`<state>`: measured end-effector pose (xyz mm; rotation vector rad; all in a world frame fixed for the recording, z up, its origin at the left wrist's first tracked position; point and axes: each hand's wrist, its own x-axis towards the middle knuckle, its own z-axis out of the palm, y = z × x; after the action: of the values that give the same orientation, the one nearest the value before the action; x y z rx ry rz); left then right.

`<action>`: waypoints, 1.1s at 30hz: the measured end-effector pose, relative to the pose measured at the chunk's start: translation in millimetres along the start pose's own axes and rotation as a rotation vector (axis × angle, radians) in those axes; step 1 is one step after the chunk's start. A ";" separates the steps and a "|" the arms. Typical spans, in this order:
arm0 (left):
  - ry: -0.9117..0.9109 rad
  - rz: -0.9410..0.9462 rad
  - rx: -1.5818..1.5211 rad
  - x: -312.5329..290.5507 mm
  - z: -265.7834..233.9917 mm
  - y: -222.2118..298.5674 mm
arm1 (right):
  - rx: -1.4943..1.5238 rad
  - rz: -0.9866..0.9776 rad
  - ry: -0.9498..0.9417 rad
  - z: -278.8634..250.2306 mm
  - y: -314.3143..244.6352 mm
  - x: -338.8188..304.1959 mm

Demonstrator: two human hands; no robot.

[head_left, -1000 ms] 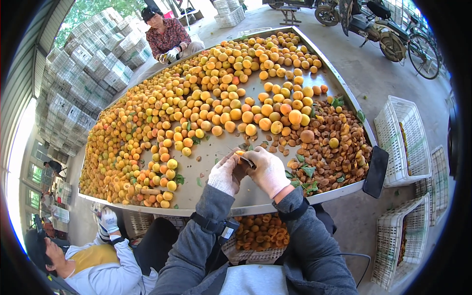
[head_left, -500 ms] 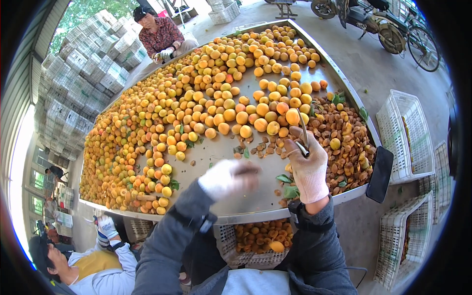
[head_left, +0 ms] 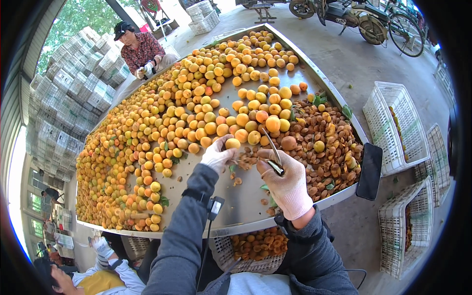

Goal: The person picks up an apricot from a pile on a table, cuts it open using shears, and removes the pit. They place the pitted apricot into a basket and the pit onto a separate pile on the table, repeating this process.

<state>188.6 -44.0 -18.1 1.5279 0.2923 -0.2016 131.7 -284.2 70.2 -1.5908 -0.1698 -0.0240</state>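
In a white glove, my left hand pinches a whole yellow apricot at the near edge of the fruit pile. To its right my gloved right hand is closed round a small knife, its curved blade pointing up and away from me. Whole apricots cover the far and left parts of the metal table. A heap of brown pits, with some leaves and fruit among them, lies beyond and right of the knife.
Below the table's near edge stands a crate of halved apricots. A black phone lies at the right corner. White crates stand on the right. One person sits at the far left, another at the near left.
My left hand has moved forward to the pile and now holds an apricot. The knife stays in my right hand, and the whole view has shifted slightly.
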 end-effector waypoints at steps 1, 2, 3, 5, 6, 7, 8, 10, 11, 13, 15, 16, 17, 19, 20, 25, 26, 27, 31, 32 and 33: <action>-0.114 -0.012 -0.232 -17.8 0.1 8.1 | 0.039 0.081 -0.050 -0.8 -4.1 -0.9; -0.192 0.048 -0.402 -33.5 2.6 12.1 | 0.076 0.045 -0.032 5.2 8.1 -1.4; -0.260 0.119 -0.569 -51.9 4.1 17.4 | 0.088 0.035 -0.050 9.6 10.1 -3.4; -0.282 0.190 -0.671 -80.0 9.5 23.6 | 0.208 0.146 -0.144 15.4 10.6 -7.0; -0.324 0.288 -0.647 -89.5 9.0 22.4 | 0.137 0.202 -0.185 18.5 6.8 -10.2; -0.313 0.303 -0.642 -98.7 7.1 21.6 | 0.142 0.192 -0.200 23.2 7.3 -13.8; -0.276 0.309 -0.651 -107.2 4.9 20.9 | 0.109 0.188 -0.270 29.5 11.7 -17.6; -0.236 0.324 -0.658 -121.0 1.9 19.5 | 0.070 0.207 -0.390 38.1 15.0 -26.5; -0.212 0.342 -0.627 -127.6 1.5 20.2 | 0.072 0.200 -0.397 42.2 15.4 -31.2; -0.166 0.378 -0.566 -138.5 1.4 22.8 | 0.044 0.150 -0.457 49.6 16.3 -38.3; -0.175 0.377 -0.564 -147.2 0.2 25.8 | 0.036 0.147 -0.500 52.5 14.5 -42.7; -0.173 0.353 -0.568 -149.4 -0.6 25.7 | 0.030 0.146 -0.516 54.1 13.6 -44.3; -0.172 0.327 -0.571 -150.8 -0.9 26.6 | 0.024 0.145 -0.532 55.8 13.1 -45.7; -0.182 0.329 -0.569 -154.2 2.8 31.9 | 0.051 0.082 -0.503 60.2 20.4 -47.2; -0.197 0.337 -0.544 -154.7 4.1 33.7 | 0.012 0.038 -0.496 61.7 26.4 -47.5; -0.234 0.329 -0.441 -155.7 1.9 36.0 | -0.065 -0.040 -0.450 62.3 26.7 -46.6; -0.247 0.360 -0.381 -154.0 -0.4 34.5 | -0.112 -0.061 -0.453 61.3 25.0 -46.4; -0.262 0.389 -0.321 -152.9 -1.0 34.9 | -0.161 -0.082 -0.453 60.2 23.9 -46.2; -0.221 0.429 -0.071 -163.3 6.4 49.9 | -0.221 -0.182 -0.385 61.0 24.1 -48.0; -0.160 0.399 0.060 -169.8 13.9 58.4 | -0.285 -0.229 -0.345 61.8 26.9 -47.2; -0.096 0.369 0.191 -175.5 18.5 64.2 | -0.346 -0.277 -0.308 63.6 28.6 -47.2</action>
<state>43.1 -69.4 97.8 1.7258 -0.0900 -0.0094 82.8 -225.8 34.2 -1.8989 -0.6547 -0.0243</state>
